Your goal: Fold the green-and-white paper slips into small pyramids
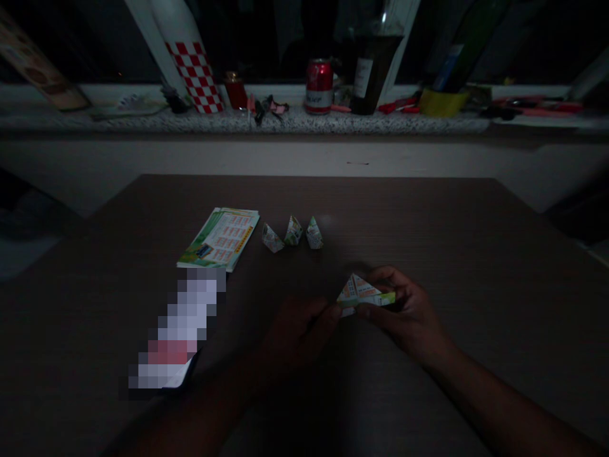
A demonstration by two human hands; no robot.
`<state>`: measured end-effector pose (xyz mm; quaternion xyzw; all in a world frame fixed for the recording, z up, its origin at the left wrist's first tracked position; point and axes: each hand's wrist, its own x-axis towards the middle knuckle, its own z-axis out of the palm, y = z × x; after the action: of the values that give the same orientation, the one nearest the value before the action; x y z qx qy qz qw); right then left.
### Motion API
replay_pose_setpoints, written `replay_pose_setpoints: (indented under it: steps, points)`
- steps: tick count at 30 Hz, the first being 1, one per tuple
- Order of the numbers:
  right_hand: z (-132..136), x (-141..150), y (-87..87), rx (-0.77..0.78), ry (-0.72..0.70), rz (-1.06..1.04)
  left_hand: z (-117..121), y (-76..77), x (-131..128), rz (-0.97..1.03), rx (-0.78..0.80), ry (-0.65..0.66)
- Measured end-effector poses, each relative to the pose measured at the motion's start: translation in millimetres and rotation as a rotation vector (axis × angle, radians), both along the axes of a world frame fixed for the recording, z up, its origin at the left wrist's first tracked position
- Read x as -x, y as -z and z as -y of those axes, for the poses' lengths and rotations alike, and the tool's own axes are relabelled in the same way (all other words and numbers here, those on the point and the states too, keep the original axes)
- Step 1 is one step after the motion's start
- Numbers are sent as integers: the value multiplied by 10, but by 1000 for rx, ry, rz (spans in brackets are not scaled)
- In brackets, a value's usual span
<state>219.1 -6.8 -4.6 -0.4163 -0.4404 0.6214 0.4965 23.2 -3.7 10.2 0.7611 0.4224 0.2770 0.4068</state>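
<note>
A partly folded piece of printed paper (356, 289), with a triangular peak and a strip along its lower edge, is held just over the table between my two hands. My left hand (304, 324) pinches its left lower corner. Thumb below and fingers behind, my right hand (404, 304) grips the right side, where a green end sticks out. Beyond the hands, three small folded paper pieces (294, 231) stand in a row. To their left lies a stack of printed sheets (221, 238) with green borders and orange number grids.
A lit phone (181, 330), its screen pixelated, lies left of my left arm on the brown table (476, 254). Along the granite sill (285, 124) stand a red can (318, 86), a red-and-white checkered bottle (193, 70), a dark bottle (373, 70) and a yellow container (442, 103).
</note>
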Motion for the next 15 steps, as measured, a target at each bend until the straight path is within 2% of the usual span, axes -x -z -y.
replay_pose_setpoints:
  steps: [6, 10, 15]
  points:
    - [2, -31, -21, -10, -14, -39, 9, 37, 47, 81, 135, 39]
    - [1, -46, -21, -14, -6, 1, -18, 36, 95, 123, 95, 9]
    - [0, -30, -12, -24, 7, 34, -33, 30, 73, 50, 16, -68]
